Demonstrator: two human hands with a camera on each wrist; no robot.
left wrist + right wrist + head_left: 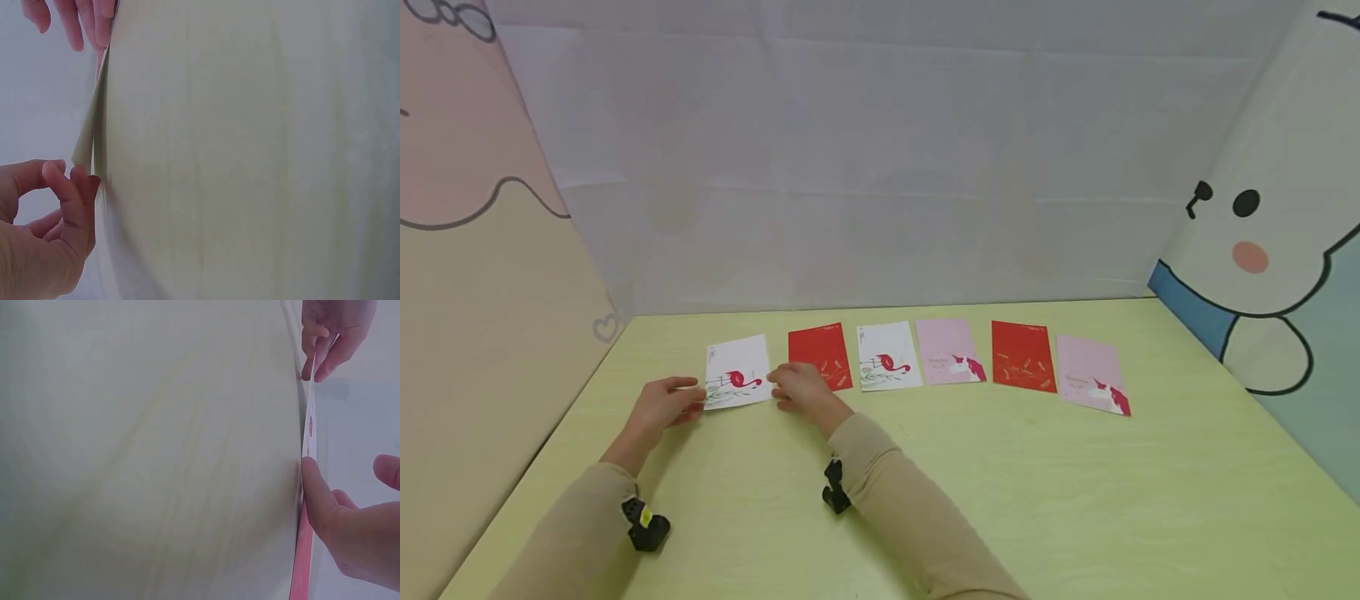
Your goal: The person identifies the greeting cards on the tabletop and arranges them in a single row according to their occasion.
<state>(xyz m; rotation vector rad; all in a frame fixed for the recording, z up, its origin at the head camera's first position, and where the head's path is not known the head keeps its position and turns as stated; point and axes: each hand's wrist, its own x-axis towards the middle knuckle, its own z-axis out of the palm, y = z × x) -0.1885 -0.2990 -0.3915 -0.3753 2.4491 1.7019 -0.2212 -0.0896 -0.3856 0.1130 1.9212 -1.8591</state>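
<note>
From the head view, I'm watching two hands working at a white flamingo card that is lying at the far left of the bench. The left hand is pinching its left edge, near the near corner, while the right hand is touching its right edge and partly covering the first red card. Rightward from there, a second flamingo card, a pink unicorn card, another red card and another unicorn card are making up the rest of the row. Behind them a white sheet is hanging, with cartoon panels standing at left and right. Beige sleeves are covering both forearms.

From the left wrist, the left hand is holding the flamingo card between thumb and fingers, and that end is tilting up off the bench. The right hand's fingers are reaching in from the card's other end.

From the right wrist, the right hand is keeping its fingers fairly straight, a fingertip touching the card's edge, thumb standing apart. The left hand is pinching the opposite end.
</note>
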